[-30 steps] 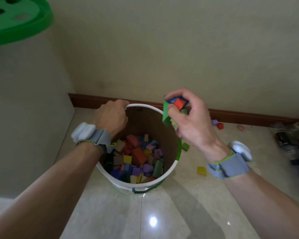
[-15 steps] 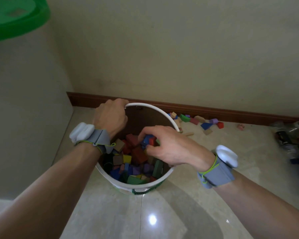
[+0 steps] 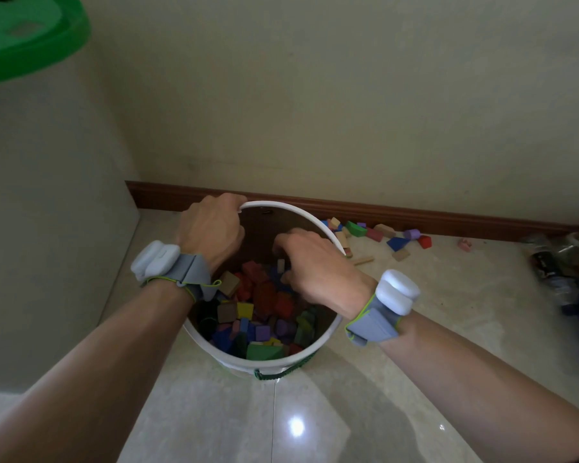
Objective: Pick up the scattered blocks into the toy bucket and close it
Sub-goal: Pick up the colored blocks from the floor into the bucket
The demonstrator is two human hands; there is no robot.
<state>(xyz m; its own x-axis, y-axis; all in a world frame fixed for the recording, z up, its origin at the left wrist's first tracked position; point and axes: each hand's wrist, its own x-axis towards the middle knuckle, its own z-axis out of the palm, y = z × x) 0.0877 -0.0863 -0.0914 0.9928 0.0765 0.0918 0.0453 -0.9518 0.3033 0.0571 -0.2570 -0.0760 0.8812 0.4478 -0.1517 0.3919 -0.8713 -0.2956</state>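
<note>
The white toy bucket [image 3: 291,206] stands on the tiled floor and holds several coloured blocks [image 3: 258,315]. My left hand [image 3: 211,228] grips its rim at the far left. My right hand [image 3: 318,265] hangs over the opening with the fingers pointing down and loosely spread. A small beige block [image 3: 280,265] sits right at its fingertips, and I see no other block in that hand. Scattered blocks lie by the skirting board behind the bucket, among them a green one [image 3: 355,228], a blue one [image 3: 397,243] and a red one [image 3: 424,241].
The green lid [image 3: 30,31] with shape holes rests on top of a pale cabinet at the upper left. A pink block [image 3: 464,244] lies farther right. Dark clutter [image 3: 555,259] sits at the right edge. A wall runs close behind the bucket.
My right hand came down from above the rim with green, blue and red blocks and moved over the opening. Those blocks have left the hand. My left hand stayed on the rim.
</note>
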